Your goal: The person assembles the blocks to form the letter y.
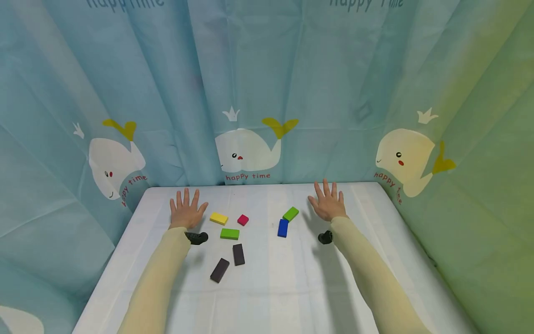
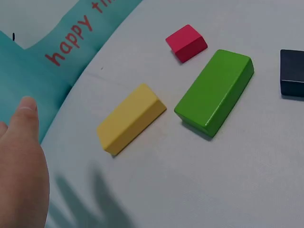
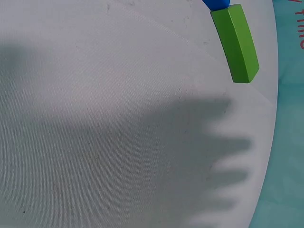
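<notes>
A person's left hand (image 1: 186, 215) and right hand (image 1: 328, 206) reach out, fingers straight and spread, backs facing up. Both are released: neither grasps or touches any block. Each seems to hover over the white table (image 1: 267, 306), since the shadows fall apart from the hands. The left wrist view catches only part of the left hand, mainly the thumb; the right wrist view shows only a shadow of spread fingers.

This looks like a ready or resting pose, with no block being handled. Taking one up would call for lowering a hand, moving it inward and closing the fingers.

Just right of the left hand lies a yellow block (image 1: 219, 218), the closest to it. Farther right is a small red block (image 1: 243, 220), and a green block (image 1: 230, 234) lies slightly nearer, between and below those two. Nearer still are one black block (image 1: 238, 254) and, to its left, another black block (image 1: 219, 270), apart from each other.

Left of the right hand, a second green block (image 1: 290, 214) meets a blue block (image 1: 282, 228) at a corner, the blue one nearer. Beyond the far edge hangs a blue curtain (image 1: 267, 69) printed with whales.
</notes>
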Demonstrator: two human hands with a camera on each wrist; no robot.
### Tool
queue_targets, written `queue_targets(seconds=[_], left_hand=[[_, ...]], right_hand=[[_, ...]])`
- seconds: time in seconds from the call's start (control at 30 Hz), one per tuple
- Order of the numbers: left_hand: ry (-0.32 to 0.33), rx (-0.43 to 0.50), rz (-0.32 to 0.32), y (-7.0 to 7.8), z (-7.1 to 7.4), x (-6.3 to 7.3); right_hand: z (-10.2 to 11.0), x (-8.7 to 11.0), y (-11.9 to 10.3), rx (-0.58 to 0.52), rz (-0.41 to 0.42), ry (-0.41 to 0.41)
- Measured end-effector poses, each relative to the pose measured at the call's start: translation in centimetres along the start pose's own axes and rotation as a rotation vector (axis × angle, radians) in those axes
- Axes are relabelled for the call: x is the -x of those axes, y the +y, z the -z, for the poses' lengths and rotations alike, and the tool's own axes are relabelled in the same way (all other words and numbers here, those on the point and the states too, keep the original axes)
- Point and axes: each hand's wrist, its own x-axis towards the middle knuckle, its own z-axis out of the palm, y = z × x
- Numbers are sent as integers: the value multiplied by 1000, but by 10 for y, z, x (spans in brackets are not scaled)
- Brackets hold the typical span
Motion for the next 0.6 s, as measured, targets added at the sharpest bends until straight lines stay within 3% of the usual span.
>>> queue_targets(seconds=[0.2, 0.3, 0.47, 0.6], left_hand=[[13, -3, -10, -2, -2, 0], [46, 39, -58, 3, -4, 1], [108, 121, -204, 25, -15, -3], [108, 237, -268, 47, -29, -4]], right_hand=[[-2, -1, -2, 10, 5, -6], [-3, -1, -3, 13, 11, -3], [-8, 0, -4, -5, 26, 35], [-18, 2, -7, -5, 43, 82]])
